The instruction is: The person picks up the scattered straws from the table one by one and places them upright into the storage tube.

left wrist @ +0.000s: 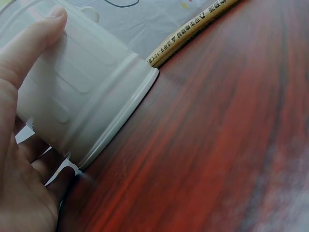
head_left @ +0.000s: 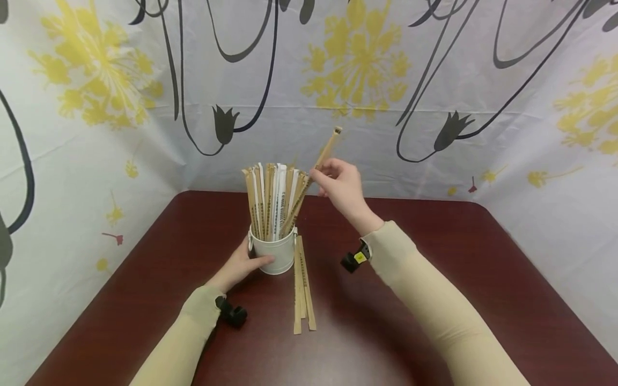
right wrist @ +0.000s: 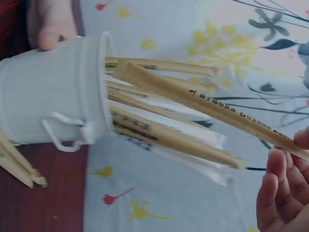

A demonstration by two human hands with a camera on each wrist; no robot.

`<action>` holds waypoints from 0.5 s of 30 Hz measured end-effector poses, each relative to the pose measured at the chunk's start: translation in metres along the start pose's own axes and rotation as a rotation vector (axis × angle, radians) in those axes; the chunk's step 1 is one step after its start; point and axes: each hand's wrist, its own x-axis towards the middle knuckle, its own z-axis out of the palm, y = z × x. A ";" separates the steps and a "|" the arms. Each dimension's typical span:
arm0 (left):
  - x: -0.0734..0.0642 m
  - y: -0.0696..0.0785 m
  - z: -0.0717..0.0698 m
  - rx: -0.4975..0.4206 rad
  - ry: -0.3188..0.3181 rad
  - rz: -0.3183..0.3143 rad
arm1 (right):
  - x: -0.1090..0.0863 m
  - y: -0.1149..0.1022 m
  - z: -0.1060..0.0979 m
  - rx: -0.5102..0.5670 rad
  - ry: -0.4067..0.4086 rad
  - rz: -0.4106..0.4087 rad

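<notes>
A small white bucket (head_left: pixel 274 256) stands on the table, packed with paper-wrapped straws (head_left: pixel 270 201) in brown and white sleeves. My left hand (head_left: pixel 243 264) grips the bucket's left side, its thumb across the front wall, as the left wrist view also shows. Up and to the right, my right hand (head_left: pixel 341 185) pinches one brown wrapped straw (right wrist: pixel 212 104) near its upper end. That straw slants down to the left, its lower end overlapping the bucket's mouth in the right wrist view. Several brown wrapped straws (head_left: pixel 303 289) lie on the table just right of the bucket.
The dark red wooden table (head_left: pixel 434 279) reaches back to a white cloth (head_left: pixel 289 80) printed with yellow and grey flowers. A small wire handle with a white lug (right wrist: pixel 67 133) sits on the bucket's side. Each wrist wears a black camera (head_left: pixel 232 312).
</notes>
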 end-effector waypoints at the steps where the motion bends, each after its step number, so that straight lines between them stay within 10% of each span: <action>1: 0.000 0.000 0.000 -0.004 0.000 -0.002 | -0.001 0.004 0.005 -0.028 -0.008 -0.014; 15: 0.001 0.001 0.000 -0.007 -0.007 0.013 | -0.041 0.073 0.043 -0.259 -0.312 0.123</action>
